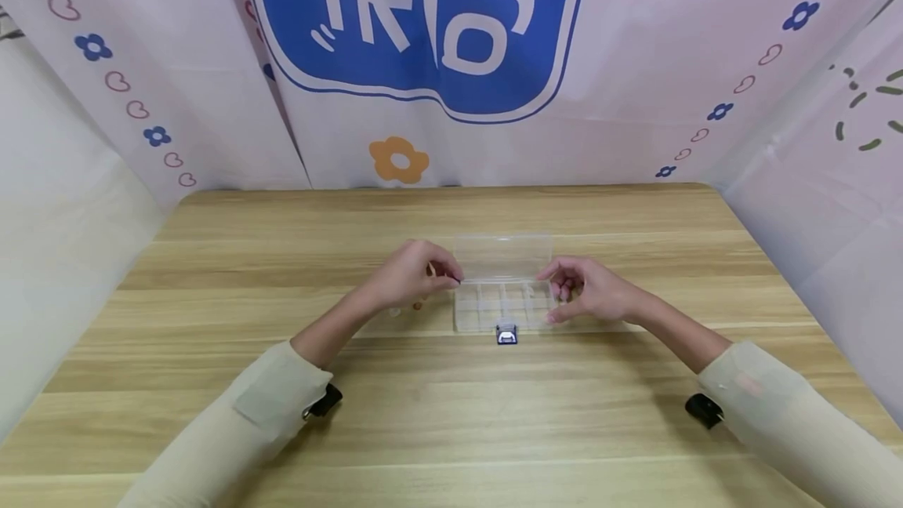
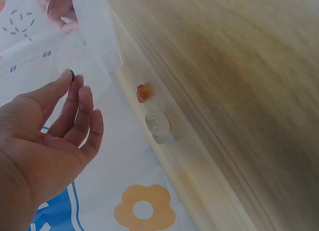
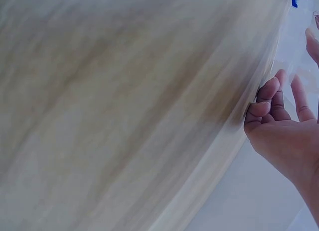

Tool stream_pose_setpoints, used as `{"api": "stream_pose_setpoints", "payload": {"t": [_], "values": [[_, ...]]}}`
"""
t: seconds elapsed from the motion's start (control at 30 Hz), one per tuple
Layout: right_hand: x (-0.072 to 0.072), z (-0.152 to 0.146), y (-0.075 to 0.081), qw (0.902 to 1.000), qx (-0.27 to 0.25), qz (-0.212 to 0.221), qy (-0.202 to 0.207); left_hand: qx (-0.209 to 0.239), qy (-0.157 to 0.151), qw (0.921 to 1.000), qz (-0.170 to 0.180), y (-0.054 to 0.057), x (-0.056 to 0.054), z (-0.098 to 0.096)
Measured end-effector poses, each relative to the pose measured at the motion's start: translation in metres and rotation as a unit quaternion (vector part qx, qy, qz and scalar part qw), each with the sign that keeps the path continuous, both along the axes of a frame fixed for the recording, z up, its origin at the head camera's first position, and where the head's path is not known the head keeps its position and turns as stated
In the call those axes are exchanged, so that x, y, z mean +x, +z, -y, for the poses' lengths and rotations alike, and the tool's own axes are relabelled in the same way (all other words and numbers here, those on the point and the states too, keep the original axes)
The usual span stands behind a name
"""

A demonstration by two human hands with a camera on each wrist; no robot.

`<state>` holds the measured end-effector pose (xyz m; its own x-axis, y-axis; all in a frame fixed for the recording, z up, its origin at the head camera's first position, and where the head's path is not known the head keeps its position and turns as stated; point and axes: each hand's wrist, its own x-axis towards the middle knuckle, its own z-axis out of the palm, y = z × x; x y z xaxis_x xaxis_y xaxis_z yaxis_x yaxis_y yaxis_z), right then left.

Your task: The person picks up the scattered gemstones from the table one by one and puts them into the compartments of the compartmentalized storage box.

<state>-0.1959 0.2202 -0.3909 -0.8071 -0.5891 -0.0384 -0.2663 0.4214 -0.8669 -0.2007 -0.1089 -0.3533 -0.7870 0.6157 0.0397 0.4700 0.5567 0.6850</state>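
Note:
A clear plastic compartment box [image 1: 491, 320] lies on the table with its transparent lid [image 1: 502, 257] raised at the back. A blue latch [image 1: 506, 334] is at its front. My left hand [image 1: 418, 273] pinches a small, dark, thin-edged piece [image 2: 73, 75] between thumb and forefinger, by the box's back left corner. The piece's exact kind is unclear. Round the box's right end, my right hand [image 1: 591, 288] holds it between thumb and forefinger, the other fingers curled in. On the table left of the box are an orange bead-like piece [image 2: 142, 93] and clear rounded pieces [image 2: 158, 122].
The wooden table [image 1: 451, 414] carries the box near its middle. Behind it hangs a white cloth [image 1: 635, 100] with a blue printed sign and an orange flower. Black wrist devices [image 1: 324, 400] sit at both sleeves.

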Motion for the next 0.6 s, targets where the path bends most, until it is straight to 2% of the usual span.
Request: {"api": "stream_pose_setpoints", "payload": {"t": [0.33, 0.6], "values": [[0.0, 0.0, 0.0, 1.0, -0.005, -0.002, 0.001, -0.006, -0.001, 0.9999, -0.01, 0.001, 0.0, -0.008], [0.001, 0.001, 0.0, 1.0, -0.001, -0.005, 0.001, -0.011, 0.004, 0.9999, 0.003, 0.003, 0.001, -0.014]]}}
